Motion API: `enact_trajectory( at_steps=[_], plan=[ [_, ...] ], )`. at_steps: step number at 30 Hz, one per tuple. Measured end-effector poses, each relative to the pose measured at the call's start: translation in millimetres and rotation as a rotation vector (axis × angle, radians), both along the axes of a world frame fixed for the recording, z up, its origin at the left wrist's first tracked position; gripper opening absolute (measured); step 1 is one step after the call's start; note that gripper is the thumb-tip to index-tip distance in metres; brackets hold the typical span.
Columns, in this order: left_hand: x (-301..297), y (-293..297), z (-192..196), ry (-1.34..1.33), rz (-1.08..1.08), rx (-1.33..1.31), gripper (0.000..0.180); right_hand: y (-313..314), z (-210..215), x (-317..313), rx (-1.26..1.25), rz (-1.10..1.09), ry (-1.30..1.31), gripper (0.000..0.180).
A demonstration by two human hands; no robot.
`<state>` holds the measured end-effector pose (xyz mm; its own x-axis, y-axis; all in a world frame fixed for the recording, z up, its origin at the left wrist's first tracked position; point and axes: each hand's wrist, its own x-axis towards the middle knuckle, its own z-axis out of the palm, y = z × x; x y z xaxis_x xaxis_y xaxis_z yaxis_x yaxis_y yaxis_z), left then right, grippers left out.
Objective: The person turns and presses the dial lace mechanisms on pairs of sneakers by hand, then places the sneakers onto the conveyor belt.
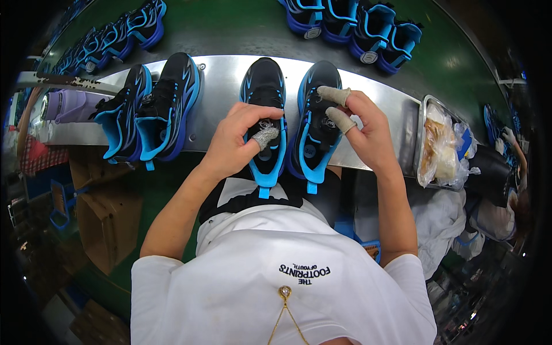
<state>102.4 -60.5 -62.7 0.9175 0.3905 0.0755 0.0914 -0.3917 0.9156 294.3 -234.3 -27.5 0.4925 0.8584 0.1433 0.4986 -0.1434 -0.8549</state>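
Two black sneakers with bright blue trim stand side by side before me, toes pointing away and heels at the near edge of a metal shelf. Over the left sneaker point(263, 86) is my left hand point(234, 137), its index finger stretched across the upper and its thumb, in a grey finger cover, lying on the tongue area. A round piece shows in the gap between them. My right hand point(368, 126) is at the right sneaker point(321, 75), with covered thumb and index finger apart, their tips at the lacing area. Whether those tips press on it is unclear.
Another sneaker pair point(172, 98) stands left on the metal shelf point(224, 75), near a lilac container point(72, 106). At right sits a metal tray point(421, 144) with plastic bags. Beyond, a green surface point(230, 29) carries more sneakers point(374, 29). A cardboard box point(109, 224) is lower left.
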Motion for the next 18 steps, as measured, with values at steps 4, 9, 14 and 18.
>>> enact_trajectory(
  at_steps=[4,9,14,18],
  plan=[
    [-12,-7,2,-0.077,0.088,0.251,0.029,7,-1,-2,-0.03,0.021,0.001,0.029],
    [-52,-27,9,0.276,0.294,-0.82,0.019,39,5,-27,0.007,0.289,0.063,0.042],
    [-46,-33,7,0.135,0.246,-1.456,0.028,59,-15,-40,0.007,0.421,-0.079,0.038],
    [-43,-46,-1,0.044,0.3,-1.524,0.028,59,-20,-59,-0.01,0.25,-0.131,0.034]
  ],
)
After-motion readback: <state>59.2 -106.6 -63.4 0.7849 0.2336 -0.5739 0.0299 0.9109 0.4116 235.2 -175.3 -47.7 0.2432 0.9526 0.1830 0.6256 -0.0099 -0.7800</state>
